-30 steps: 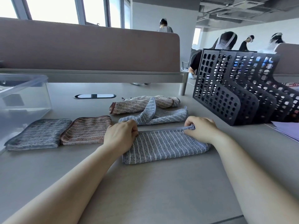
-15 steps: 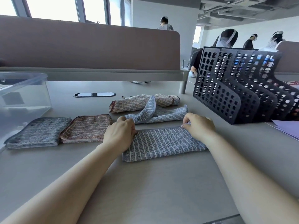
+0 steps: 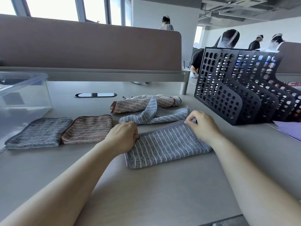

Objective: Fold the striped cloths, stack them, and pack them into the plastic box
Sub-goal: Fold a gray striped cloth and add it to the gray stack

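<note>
A blue-grey striped cloth (image 3: 166, 146) lies folded in half on the desk in front of me. My left hand (image 3: 123, 137) pinches its far left corner and my right hand (image 3: 202, 126) pinches its far right corner. Two folded cloths lie side by side at the left: a grey one (image 3: 39, 132) and a brown striped one (image 3: 88, 128). Behind my hands lie two unfolded cloths, a blue striped one (image 3: 154, 116) draped over a brown striped one (image 3: 141, 103). The clear plastic box (image 3: 24, 97) stands at the far left.
A black perforated file rack (image 3: 241, 88) stands at the right, with purple paper (image 3: 291, 129) beside it. A cable port (image 3: 95, 95) sits in the desk behind the cloths. A brown partition (image 3: 89, 48) runs along the desk's far edge. People sit beyond it.
The cloth's far edge has settled flat on the lower layer. Both hands stay at the far corners and have shifted slightly; the fold looks neater.
</note>
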